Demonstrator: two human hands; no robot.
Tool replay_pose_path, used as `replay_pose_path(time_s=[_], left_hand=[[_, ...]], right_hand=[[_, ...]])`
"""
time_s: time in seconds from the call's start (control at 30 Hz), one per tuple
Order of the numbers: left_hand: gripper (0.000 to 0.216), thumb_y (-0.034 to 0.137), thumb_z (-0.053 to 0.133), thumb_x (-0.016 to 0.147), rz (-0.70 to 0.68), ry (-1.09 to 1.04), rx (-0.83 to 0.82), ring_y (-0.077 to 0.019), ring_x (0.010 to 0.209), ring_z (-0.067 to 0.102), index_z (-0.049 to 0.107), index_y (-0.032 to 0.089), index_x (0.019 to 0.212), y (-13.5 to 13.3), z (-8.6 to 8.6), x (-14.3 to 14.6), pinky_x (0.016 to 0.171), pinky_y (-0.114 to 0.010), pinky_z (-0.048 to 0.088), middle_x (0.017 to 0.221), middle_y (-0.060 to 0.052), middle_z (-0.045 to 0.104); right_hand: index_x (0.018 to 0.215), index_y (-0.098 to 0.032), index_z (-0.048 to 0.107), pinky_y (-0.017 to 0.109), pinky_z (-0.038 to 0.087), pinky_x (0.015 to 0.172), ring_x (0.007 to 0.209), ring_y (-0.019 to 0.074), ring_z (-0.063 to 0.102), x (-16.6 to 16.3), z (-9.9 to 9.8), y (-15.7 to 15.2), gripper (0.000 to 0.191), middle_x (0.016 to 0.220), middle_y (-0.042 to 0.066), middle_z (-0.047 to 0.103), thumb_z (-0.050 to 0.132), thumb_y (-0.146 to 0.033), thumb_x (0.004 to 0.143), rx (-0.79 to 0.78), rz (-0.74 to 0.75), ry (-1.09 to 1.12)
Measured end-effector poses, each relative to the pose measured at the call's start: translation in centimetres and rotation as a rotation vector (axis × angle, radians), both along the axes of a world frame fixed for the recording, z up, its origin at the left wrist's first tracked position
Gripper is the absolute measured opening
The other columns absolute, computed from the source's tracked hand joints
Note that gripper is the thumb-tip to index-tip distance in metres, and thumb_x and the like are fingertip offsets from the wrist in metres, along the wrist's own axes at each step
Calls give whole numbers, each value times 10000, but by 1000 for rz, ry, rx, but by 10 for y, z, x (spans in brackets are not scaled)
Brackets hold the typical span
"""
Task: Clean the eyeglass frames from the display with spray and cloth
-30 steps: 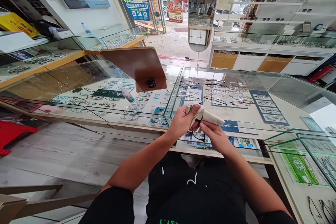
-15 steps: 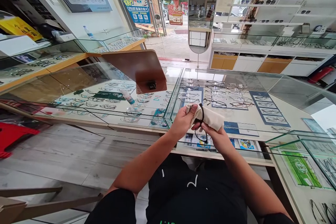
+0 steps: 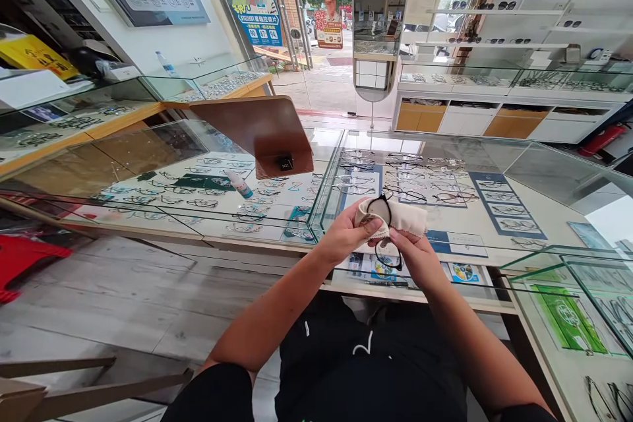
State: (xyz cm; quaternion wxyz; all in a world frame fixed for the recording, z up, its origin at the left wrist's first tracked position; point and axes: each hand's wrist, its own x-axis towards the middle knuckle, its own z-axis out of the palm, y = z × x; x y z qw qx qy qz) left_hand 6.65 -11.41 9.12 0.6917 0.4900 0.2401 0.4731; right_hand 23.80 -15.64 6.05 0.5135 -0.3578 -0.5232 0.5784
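Over the glass counter, a pair of black-rimmed eyeglasses is held between my two hands, one lens up and the other hanging below. A beige cleaning cloth with a zigzag edge lies around the upper lens. My left hand pinches the folded cloth against that lens, thumb on the near side. My right hand grips the frame near its middle, and the rest of the cloth drapes over its fingers. The fingertips behind the cloth are hidden.
Under the glass of the display counter lie rows of eyeglasses. A brown tabletop mirror stands on it at the left, with a small spray bottle in front. An oval standing mirror rises beyond. A red stool is at far left.
The glasses have turned, showing the upper lens more openly. My left hand has shifted its hold on the cloth to wrap that lens; my right hand has moved slightly right.
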Motion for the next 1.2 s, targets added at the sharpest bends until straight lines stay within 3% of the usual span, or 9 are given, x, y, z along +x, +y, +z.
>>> replay_pose_path(time_s=[0.1, 0.23, 0.3, 0.43, 0.53, 0.7, 0.93, 1.03, 1.2], left_hand=[[522, 511, 984, 768, 24, 9, 0, -62, 459, 505, 633, 173, 954, 0, -1, 3, 416, -192, 387, 662, 54, 598], [601, 731, 818, 860, 202, 41, -52, -46, 334, 350, 531, 207, 789, 2, -10, 13, 343, -194, 238, 509, 104, 429], [643, 794, 791, 840, 225, 39, -106, -58, 341, 367, 531, 210, 768, 4, -13, 16, 361, -203, 291, 487, 103, 415], [644, 772, 875, 764, 256, -14, -179, -98, 511, 555, 657, 174, 862, 7, -14, 10, 500, -225, 462, 622, 33, 618], [673, 737, 933, 713, 302, -32, -207, -156, 708, 695, 721, 163, 994, 7, -13, 0, 624, -244, 538, 750, -12, 714], [674, 757, 904, 738, 206, 79, -207, -192, 766, 727, 759, 153, 1000, -2, -7, -8, 686, -273, 577, 740, -31, 709], [617, 750, 804, 863, 25, 190, -99, -169, 730, 655, 799, 135, 916, -15, 3, -4, 708, -274, 552, 736, -45, 683], [645, 768, 800, 853, 2, 247, -75, -154, 713, 621, 776, 124, 825, -11, 1, -10, 691, -258, 524, 733, -56, 679], [650, 776, 805, 840, -88, 341, -101, -144, 659, 599, 789, 125, 851, -6, -6, -18, 617, -249, 480, 737, -60, 679]], right_hand=[[1002, -257, 860, 445, 580, 1007, 1025, 307, 744, -1, -4, -1, 451, 941, 73, 829, 797, -691, 896, -17, -22, -17], [1023, -253, 867, 429, 558, 1057, 1037, 284, 733, -9, -3, -2, 421, 1003, 73, 833, 774, -656, 941, 2, 20, -49], [1001, -241, 872, 421, 555, 1031, 1012, 278, 724, -7, 0, -1, 449, 988, 78, 831, 748, -670, 956, 8, 17, -64], [1021, -235, 891, 404, 540, 940, 952, 264, 694, 7, 5, 2, 463, 968, 86, 823, 668, -641, 1024, 48, 26, -123], [1051, -274, 900, 408, 528, 968, 1087, 290, 695, 21, 11, -1, 387, 1093, 89, 817, 668, -583, 1043, 80, -19, -90], [1041, -301, 901, 468, 466, 1156, 1282, 328, 630, 31, 25, -1, 346, 1234, 96, 753, 696, -579, 1022, 175, -221, -18], [1072, -300, 896, 426, 462, 1112, 1200, 286, 625, 22, 20, 15, 334, 1155, 70, 725, 690, -559, 1031, 133, -185, 5], [1031, -282, 896, 421, 445, 1144, 1261, 294, 605, 26, 20, 16, 344, 1173, 77, 740, 693, -560, 1025, 140, -223, 1], [1014, -285, 893, 435, 438, 1168, 1290, 301, 601, 30, 24, 16, 350, 1172, 79, 746, 696, -574, 1018, 183, -239, -37]])
